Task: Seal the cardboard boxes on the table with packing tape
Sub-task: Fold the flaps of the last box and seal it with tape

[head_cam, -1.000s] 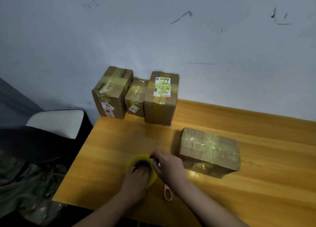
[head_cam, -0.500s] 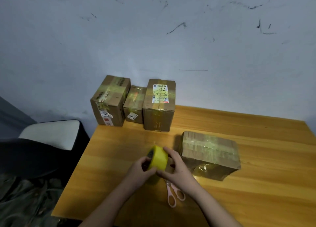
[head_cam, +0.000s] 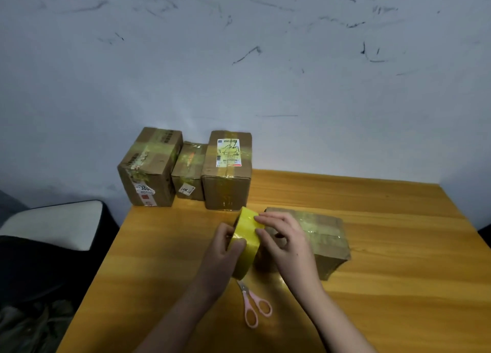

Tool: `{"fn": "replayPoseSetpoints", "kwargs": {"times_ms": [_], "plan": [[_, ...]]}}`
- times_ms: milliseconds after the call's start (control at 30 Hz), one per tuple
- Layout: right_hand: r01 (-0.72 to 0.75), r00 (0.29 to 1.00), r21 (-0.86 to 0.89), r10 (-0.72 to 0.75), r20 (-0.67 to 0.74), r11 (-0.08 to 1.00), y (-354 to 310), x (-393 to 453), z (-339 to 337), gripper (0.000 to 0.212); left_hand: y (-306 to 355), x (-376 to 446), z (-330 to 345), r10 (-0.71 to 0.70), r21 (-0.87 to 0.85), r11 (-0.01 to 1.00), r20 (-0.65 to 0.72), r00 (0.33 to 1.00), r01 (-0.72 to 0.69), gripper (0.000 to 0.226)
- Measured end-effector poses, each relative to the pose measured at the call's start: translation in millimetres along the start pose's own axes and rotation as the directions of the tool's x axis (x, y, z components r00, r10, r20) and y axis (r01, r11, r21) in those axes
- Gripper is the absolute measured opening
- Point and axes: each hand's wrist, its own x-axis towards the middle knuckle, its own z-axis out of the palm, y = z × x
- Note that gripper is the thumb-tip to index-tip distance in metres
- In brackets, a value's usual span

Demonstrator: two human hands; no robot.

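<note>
Fingers of left hand curl round yellow tape roll, held on edge above table. Right hand fingertips pinch roll's top/outer face. Taped box just behind right fingers; scissors below wrists.

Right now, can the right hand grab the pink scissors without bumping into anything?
Probably yes. The pink scissors lie flat on the table, just below the right hand, with nothing over them. But that hand's fingers are busy on the yellow tape roll, so it would have to let go first.
</note>
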Motion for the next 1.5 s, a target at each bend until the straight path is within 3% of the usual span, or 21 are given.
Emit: {"fn": "replayPoseSetpoints", "kwargs": {"times_ms": [167, 267, 367, 433, 533, 600, 667, 767, 900, 1033, 1100, 1167, 1300, 1400, 1500], "plan": [[-0.044, 0.998, 0.090, 0.047, -0.042, 0.995, -1.1, 8.2, -12.1, 0.013, 3.2, 0.2, 8.2, 0.065, 0.075, 0.995, -0.042, 0.997, -0.062, 0.047], [-0.211, 0.977, 0.191, 0.201, 0.070, 0.959, -4.6, 14.5, -21.7, 0.018, 6.6, -2.0, 11.5, 0.092, 0.116, 0.990, -0.051, 0.994, -0.085, 0.051], [-0.319, 0.944, 0.289, 0.276, 0.181, 0.903, -11.2, 21.2, -27.6, 0.009, 10.2, -1.2, 15.3, 0.076, 0.113, 0.991, -0.078, 0.994, -0.067, 0.066], [-0.345, 0.934, 0.303, 0.292, 0.208, 0.888, -12.9, 23.7, -28.6, 0.007, 19.4, -0.6, 19.7, 0.026, 0.056, 0.998, -0.087, 0.996, -0.021, 0.062], [-0.345, 0.927, 0.214, 0.297, 0.228, 0.914, -11.4, 26.1, -30.2, 0.009, 24.9, 2.1, 25.7, -0.155, -0.189, 0.971, -0.031, 0.987, 0.147, 0.038], [-0.346, 0.922, 0.183, 0.296, 0.251, 0.920, -8.8, 26.9, -31.2, 0.005, 27.2, 1.9, 28.3, -0.235, -0.235, 0.945, -0.002, 0.972, 0.228, 0.036], [-0.326, 0.929, 0.184, 0.278, 0.244, 0.927, -6.5, 25.9, -30.0, 0.007, 31.2, 0.0, 32.6, -0.235, -0.229, 0.947, -0.022, 0.972, 0.224, 0.035], [-0.261, 0.959, 0.163, 0.237, 0.154, 0.951, -0.9, 22.5, -28.9, 0.031, 36.1, -0.4, 37.6, -0.182, -0.081, 0.981, -0.107, 0.977, 0.174, 0.033], [0.064, 0.998, -0.089, -0.066, -0.019, 0.994, -3.1, 13.1, -30.8, 0.026, 43.3, -0.6, 42.6, -0.102, -0.077, 0.993, -0.148, 0.984, 0.091, 0.020], [0.190, 0.967, -0.051, -0.196, -0.163, 0.981, -11.1, 8.6, -35.3, 0.022, 50.1, -2.4, 47.8, 0.008, -0.083, 0.996, -0.188, 0.982, -0.023, 0.017], [0.213, 0.960, -0.024, -0.214, -0.181, 0.977, -15.9, 11.2, -41.4, 0.014, 51.9, -3.2, 50.7, 0.068, -0.100, 0.991, -0.216, 0.974, -0.092, 0.012], [0.183, 0.970, 0.036, -0.174, -0.170, 0.982, -20.0, 15.7, -48.1, 0.007, 52.9, -4.8, 53.1, 0.152, -0.086, 0.981, -0.235, 0.960, -0.176, 0.022], [0.110, 0.990, 0.168, -0.092, -0.111, 0.980, -27.4, 23.6, -57.0, 0.013, 50.3, -5.2, 54.7, 0.284, 0.018, 0.957, -0.260, 0.923, -0.289, 0.039], [0.088, 0.994, 0.070, -0.082, -0.078, 0.994, -26.7, 28.5, -58.8, 0.010, 51.1, -4.8, 55.0, 0.332, 0.102, 0.943, -0.266, 0.905, -0.317, 0.034], [0.175, 0.982, -0.109, -0.182, -0.058, 0.979, -23.9, 28.8, -55.2, 0.008, 52.8, -4.0, 54.4, 0.340, 0.169, 0.938, -0.271, 0.901, -0.303, 0.033]]}}
